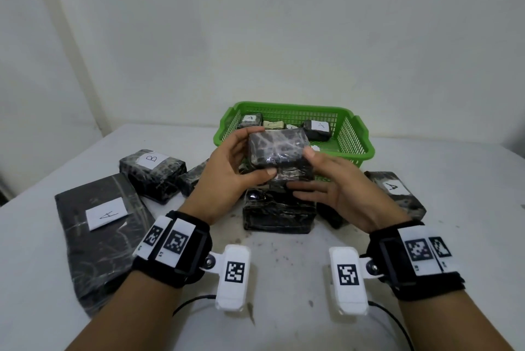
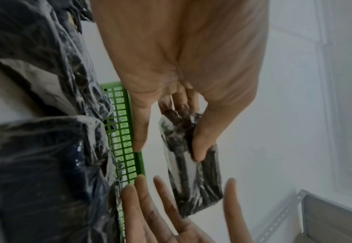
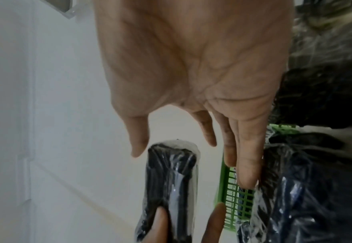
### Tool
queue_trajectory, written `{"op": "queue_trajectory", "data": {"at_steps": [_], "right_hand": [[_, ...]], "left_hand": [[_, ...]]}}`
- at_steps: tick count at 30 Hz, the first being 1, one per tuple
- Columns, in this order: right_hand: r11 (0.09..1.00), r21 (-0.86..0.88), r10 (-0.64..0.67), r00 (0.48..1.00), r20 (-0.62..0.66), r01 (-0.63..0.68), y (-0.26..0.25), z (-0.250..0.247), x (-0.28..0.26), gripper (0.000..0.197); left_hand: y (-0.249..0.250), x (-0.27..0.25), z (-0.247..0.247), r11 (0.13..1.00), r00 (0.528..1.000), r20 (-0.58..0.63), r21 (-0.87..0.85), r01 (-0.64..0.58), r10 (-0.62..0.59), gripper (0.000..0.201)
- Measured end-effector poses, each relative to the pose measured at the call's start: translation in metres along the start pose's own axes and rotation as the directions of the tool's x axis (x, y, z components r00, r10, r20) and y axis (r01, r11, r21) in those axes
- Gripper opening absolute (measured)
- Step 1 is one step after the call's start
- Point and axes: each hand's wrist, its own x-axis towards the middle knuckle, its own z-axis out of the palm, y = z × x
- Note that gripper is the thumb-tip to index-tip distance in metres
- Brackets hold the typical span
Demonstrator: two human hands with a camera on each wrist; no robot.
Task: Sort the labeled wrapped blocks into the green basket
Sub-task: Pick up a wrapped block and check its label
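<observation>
Nearest us, at the bottom of the head view, our two forearms enter the frame, each wrist strapped with a black band [image 1: 173,254] carrying white coded tags. Just beyond, at centre frame, our left hand [image 1: 227,177] grasps a dark wrapped block [image 1: 277,149], thumb under its near edge and fingers curled over its far left end; the block is lifted above the table, in front of the green basket. No label shows on the face turned to us. Our right hand [image 1: 338,186] is slack beside it, fingers straight; in the right wrist view its fingertips [image 3: 249,172] stand apart from the held block, though the head view leaves it unclear whether the thumb touches it. Beneath the hands a larger wrapped block [image 1: 279,214] sits on the white table [image 1: 426,279], its top hidden by our fingers. At lower left lies a flat wrapped packet [image 1: 105,234] labelled A, with a block labelled B [image 1: 153,171] behind it and another half hidden by our left wrist. At right, a block marked A [image 1: 397,194] is partly covered by our right hand. Farthest, the green basket [image 1: 355,134] holds several labelled blocks, some readable as A, others too small to read.
</observation>
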Motion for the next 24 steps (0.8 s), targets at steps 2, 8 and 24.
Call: {"op": "queue_trajectory", "data": {"at_steps": [2,8,24], "right_hand": [[1.0,0.017,0.017,1.0,0.01,-0.018,-0.002,-0.002,-0.002,0.058],[0.993,-0.01,-0.119,0.991,-0.056,0.119,0.001,-0.002,-0.005,0.045],[0.955,-0.242,-0.208,0.97,-0.126,0.174,0.005,0.002,-0.006,0.044]], "left_hand": [[-0.002,-0.001,0.002,0.999,0.999,0.023,0.031,-0.04,0.04,0.074],[-0.004,-0.011,0.013,0.999,0.99,0.132,-0.003,0.044,-0.043,0.078],[-0.009,-0.008,0.015,0.998,0.998,-0.008,-0.007,0.058,-0.058,0.042]]}}
